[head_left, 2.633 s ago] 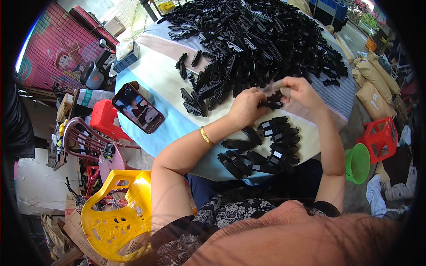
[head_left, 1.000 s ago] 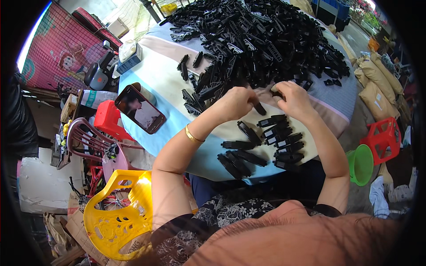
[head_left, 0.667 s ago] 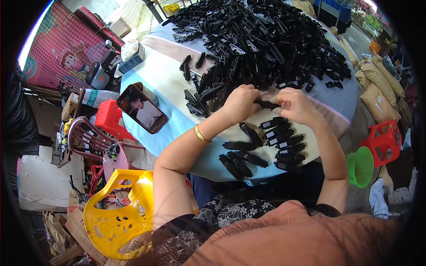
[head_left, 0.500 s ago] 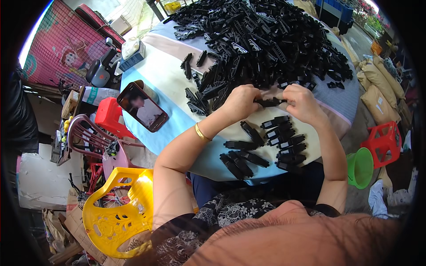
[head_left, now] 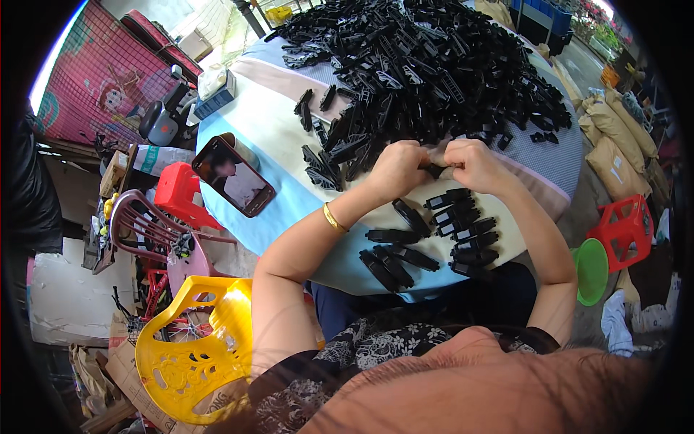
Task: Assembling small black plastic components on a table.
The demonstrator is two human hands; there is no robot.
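Both hands meet over the middle of the tabletop [head_left: 275, 130], which is covered with a pale blue and white cloth. The left hand [head_left: 394, 170] and the right hand [head_left: 470, 163] have their fingers closed together on one small black plastic part [head_left: 434, 171], held between them just above the cloth. A gold bangle [head_left: 332, 217] sits on the left wrist.

Far of the hands lies a big heap of black plastic parts [head_left: 426, 65], spreading across most of the far half of the tabletop. Near of the hands, close to the tabletop's near edge, two groups of parts lie laid out: a row of long black pieces [head_left: 397, 249] on the left and a tidy column of short black pieces [head_left: 466, 231] on the right.

A smartphone [head_left: 233, 176] with a lit screen leans at the left edge of the tabletop. On the floor to the left stand a yellow plastic chair [head_left: 191, 354] and a red stool [head_left: 177, 195]; to the right are a green funnel [head_left: 593, 271] and a red crate [head_left: 625, 231].
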